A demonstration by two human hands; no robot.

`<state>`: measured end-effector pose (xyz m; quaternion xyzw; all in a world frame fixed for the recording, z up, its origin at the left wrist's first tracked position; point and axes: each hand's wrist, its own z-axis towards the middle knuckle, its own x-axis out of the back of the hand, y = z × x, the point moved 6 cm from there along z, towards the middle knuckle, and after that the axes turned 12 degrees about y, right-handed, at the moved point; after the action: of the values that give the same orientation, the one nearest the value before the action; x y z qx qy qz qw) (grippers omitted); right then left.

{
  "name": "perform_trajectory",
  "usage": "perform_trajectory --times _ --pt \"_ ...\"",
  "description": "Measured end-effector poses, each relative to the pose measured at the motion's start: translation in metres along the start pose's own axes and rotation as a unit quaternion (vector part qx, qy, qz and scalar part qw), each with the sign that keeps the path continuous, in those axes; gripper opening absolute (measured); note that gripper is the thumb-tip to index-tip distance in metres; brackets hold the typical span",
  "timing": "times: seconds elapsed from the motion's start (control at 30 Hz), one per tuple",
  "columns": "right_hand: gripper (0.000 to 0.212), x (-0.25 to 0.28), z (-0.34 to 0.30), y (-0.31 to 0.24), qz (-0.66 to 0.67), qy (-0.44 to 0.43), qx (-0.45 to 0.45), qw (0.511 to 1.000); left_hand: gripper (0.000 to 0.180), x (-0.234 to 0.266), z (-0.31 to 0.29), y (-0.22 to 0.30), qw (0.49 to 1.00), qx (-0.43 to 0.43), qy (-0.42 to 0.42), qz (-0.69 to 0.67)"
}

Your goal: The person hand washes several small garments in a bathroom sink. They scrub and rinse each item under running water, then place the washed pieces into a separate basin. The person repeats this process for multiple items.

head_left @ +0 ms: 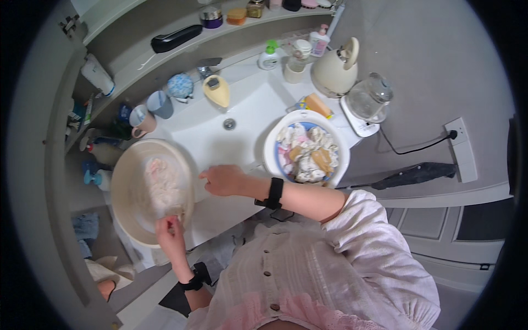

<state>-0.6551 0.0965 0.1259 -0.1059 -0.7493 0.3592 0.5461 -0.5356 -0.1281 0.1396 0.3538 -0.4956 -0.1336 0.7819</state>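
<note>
Cream plastic basin (129, 192), head view, about 8–9 o'clock from picture centre, standing on the counter (217, 214) beside the sink (192, 124). Inside it: one pale, pink-tinged cloth item (164, 184), crumpled; garment type not resolved.

Progress (judged): this single item is being handled, work on it apparently unfinished. At 2–3 o'clock, a blue-lined white basin (345, 157) holds a mixed heap of clothes (305, 157), white with pink and tan patches. Whether the heap is finished or awaiting its turn: cannot tell. Water level in the cream basin also unclear.

Orientation: cloth item lies stretched, long axis roughly 11 to 5 o'clock; pinker end at 11, lower end at 5, towards the person. No collar or hem legible, so front undetermined.

Hands: left hand (171, 234) at the basin's 5 o'clock side, fingertips apparently pinching the item's lower end. Right hand (226, 180) apart from it, just outside the basin's 3 o'clock rim, fingers loosely curled; nothing visible in it, palm hidden, contents unconfirmed.
</note>
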Motion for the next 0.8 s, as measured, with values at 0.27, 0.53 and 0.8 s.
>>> perform_trajectory --times 0.27,0.53,0.8 --pt "0.033 0.171 -0.116 0.12 0.129 0.147 -0.052 0.979 0.013 -0.087 -0.054 0.123 0.977 0.039 -0.085 -0.19" --pt "0.029 0.22 -0.196 0.261 -0.094 0.262 -0.121 0.953 0.074 -0.227 -0.123 0.182 0.975 0.087 -0.192 -0.072" --pt "0.059 0.179 -0.212 0.334 -0.061 0.252 -0.162 0.952 0.053 -0.239 -0.167 0.174 0.887 0.277 -0.235 -0.286"
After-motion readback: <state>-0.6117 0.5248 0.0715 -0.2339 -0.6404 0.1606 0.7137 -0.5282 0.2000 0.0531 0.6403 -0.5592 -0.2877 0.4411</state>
